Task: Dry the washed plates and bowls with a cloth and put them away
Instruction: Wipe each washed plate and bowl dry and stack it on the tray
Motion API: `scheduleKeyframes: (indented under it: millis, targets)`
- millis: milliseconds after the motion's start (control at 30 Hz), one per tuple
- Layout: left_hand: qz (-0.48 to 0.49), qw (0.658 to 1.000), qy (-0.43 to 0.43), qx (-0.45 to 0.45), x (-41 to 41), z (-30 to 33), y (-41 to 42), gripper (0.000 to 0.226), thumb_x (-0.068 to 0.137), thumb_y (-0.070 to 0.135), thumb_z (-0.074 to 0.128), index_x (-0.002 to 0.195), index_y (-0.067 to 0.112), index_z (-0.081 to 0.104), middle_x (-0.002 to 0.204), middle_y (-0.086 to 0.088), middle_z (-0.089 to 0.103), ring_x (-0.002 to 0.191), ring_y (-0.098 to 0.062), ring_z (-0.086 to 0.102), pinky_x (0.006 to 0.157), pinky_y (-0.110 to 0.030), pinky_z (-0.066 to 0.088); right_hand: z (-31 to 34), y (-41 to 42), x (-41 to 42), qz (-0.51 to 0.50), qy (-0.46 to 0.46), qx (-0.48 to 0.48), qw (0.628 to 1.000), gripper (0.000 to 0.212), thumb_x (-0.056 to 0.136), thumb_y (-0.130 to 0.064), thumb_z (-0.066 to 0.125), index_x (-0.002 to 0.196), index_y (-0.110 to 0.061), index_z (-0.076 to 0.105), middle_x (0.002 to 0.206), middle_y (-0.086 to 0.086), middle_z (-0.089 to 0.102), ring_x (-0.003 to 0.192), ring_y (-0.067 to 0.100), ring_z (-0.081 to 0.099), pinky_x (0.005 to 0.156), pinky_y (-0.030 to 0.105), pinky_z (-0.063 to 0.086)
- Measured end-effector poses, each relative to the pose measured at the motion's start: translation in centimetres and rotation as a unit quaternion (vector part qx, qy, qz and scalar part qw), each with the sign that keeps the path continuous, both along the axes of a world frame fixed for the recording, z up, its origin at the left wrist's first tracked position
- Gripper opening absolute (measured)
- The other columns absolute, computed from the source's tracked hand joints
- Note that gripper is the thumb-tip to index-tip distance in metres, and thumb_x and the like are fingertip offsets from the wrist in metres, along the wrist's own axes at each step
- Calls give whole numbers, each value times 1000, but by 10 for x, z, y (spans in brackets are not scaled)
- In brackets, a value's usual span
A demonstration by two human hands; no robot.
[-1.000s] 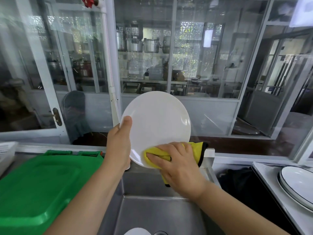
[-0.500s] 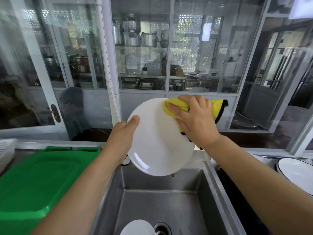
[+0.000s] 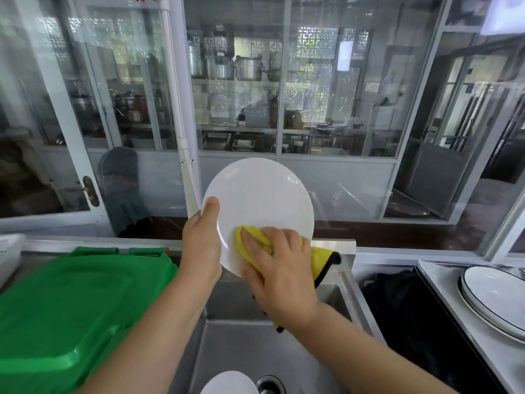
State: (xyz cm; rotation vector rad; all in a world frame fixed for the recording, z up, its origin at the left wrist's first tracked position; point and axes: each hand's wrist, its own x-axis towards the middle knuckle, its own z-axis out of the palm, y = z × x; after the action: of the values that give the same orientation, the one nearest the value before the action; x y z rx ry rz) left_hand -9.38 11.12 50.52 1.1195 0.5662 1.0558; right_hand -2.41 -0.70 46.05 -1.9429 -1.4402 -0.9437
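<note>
Between the two hands, up over the steel sink (image 3: 250, 351), sits a round white plate (image 3: 261, 200), smooth and glossy, tilted nearly upright with its face toward the camera. The left hand (image 3: 200, 245) grips its left edge, thumb hooked over the front of the rim and the rest of the fingers hidden behind, so I can't tell how they lie back there. The right hand (image 3: 279, 268) presses a yellow cloth (image 3: 321, 261) flat against the lower part of the plate, fingers mostly straight and spread over the bunched fabric. The cloth looks like soft microfiber with a black stitched border, and a corner of it sticks out to the right of that hand.

Below both wrists, the sink basin is brushed metal with a round drain (image 3: 270, 386) and another white dish (image 3: 228, 383) poking in at the bottom edge. Left of the left forearm there's a big green plastic lid (image 3: 65, 308), moulded with raised ridges. Off to the right of the right arm, a stack of white plates with thin dark rims (image 3: 494, 300) rests on a pale counter (image 3: 451, 282).
</note>
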Motion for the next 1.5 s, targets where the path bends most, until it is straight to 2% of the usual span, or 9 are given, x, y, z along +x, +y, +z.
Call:
scheduleKeyframes:
  millis: [100,300,533,633,733,933,1067,1300,1500]
  targets:
    - [7,1000,-5,-4,2,-2,-2,27,96,40,50,86,20,65,72,9,74,65,-10,70,53,-23,52,-1,1,-3,32,-25,-37,998,60,73,-55,58,125,-26,57,115,5,57,95,27,51,75,40,42]
    - [13,999,42,-1,-5,4,4,26,97,38,48,79,20,55,53,14,66,47,-4,63,37,-16,44,0,-21,34,18,-135,-20,990,45,67,-17,62,110,-23,71,101,8,68,81,31,64,65,37,47]
    - [-155,968,186,-61,-12,5,28,35,95,43,51,105,11,60,92,-10,72,80,-27,71,65,-41,59,23,-35,64,94,-122,-80,985,40,64,-11,73,103,-20,75,94,7,68,73,29,64,59,34,52]
    - [-152,952,261,45,-21,-2,40,61,86,56,56,130,15,47,127,-3,56,114,-23,57,99,-46,45,34,-40,70,120,10,-124,985,43,68,-10,80,110,-19,73,101,6,68,82,28,66,63,35,55]
    - [-169,881,329,294,-29,-1,39,85,68,60,73,140,35,35,136,21,39,126,-3,37,101,-25,30,54,-42,77,127,123,-207,962,42,78,-18,74,118,-29,68,109,-2,65,94,19,63,76,32,51]
    - [-233,718,404,517,-21,5,18,23,65,51,73,77,64,58,78,37,60,78,14,55,61,-12,40,76,-35,78,183,250,-328,892,44,74,-16,76,115,-31,68,102,-10,62,91,7,58,82,28,50]
    - [-242,761,361,482,-23,-4,13,29,70,39,77,65,62,60,63,34,60,61,12,57,49,-8,38,74,-37,85,198,328,-300,874,44,70,-16,81,107,-37,68,100,-17,62,91,0,59,79,17,49]
    - [-224,898,242,292,-26,-16,7,20,68,29,82,85,23,75,84,3,76,79,-14,72,71,-28,58,41,-38,77,133,260,87,952,60,68,-23,82,123,-25,60,110,-6,53,98,-3,50,86,6,35]
    - [-182,934,202,233,-14,-17,-9,23,57,29,77,77,19,72,77,3,75,71,-10,70,65,-26,55,21,-27,61,32,97,107,989,47,91,-39,47,126,-11,61,117,18,56,96,34,53,81,45,47]
